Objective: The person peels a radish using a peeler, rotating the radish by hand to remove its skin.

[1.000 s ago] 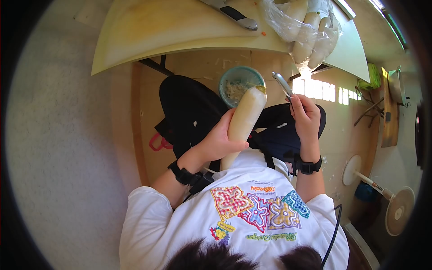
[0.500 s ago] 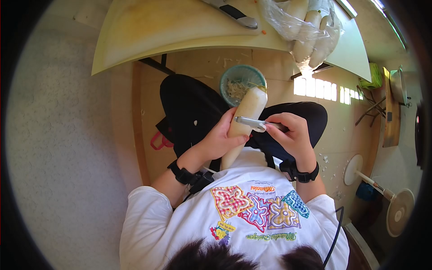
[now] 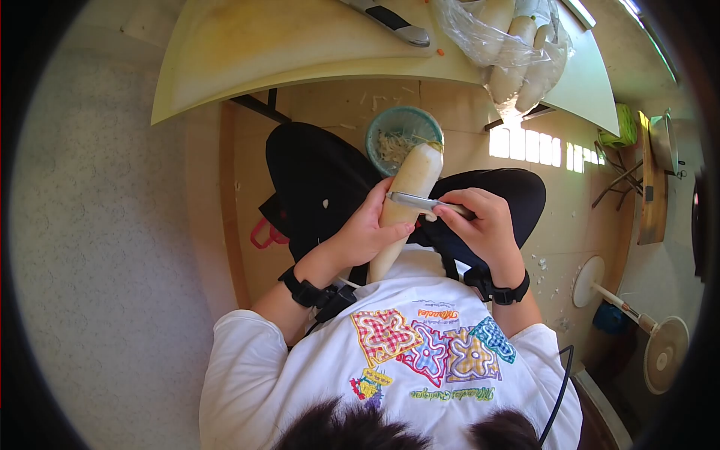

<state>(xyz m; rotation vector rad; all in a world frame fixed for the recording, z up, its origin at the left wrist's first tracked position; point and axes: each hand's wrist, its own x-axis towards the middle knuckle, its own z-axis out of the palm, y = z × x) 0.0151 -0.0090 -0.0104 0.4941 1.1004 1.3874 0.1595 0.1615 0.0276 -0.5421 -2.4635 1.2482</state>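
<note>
A long white daikon radish (image 3: 417,169) lies tilted above my lap, its leafy stub end pointing away from me. My left hand (image 3: 373,225) is wrapped round its middle, thumb across the near side. In my right hand (image 3: 481,222) is a metal vegetable peeler (image 3: 417,200), gripped by its dark handle, with its head lying across the radish. A small pale bit of peel hangs by the peeler near my right fingers. Below the radish's far end stands a teal basin (image 3: 380,122) with white peelings in it.
On the table (image 3: 300,64) ahead lie a knife (image 3: 395,25) and a clear plastic bag (image 3: 491,56) of several more radishes. Peel scraps are scattered on the tiled floor. A white fan (image 3: 666,352) stands at the right, near a wooden board (image 3: 652,184).
The peeler and my right hand have shifted slightly toward the left and away from me along the radish. My left hand keeps its hold.
</note>
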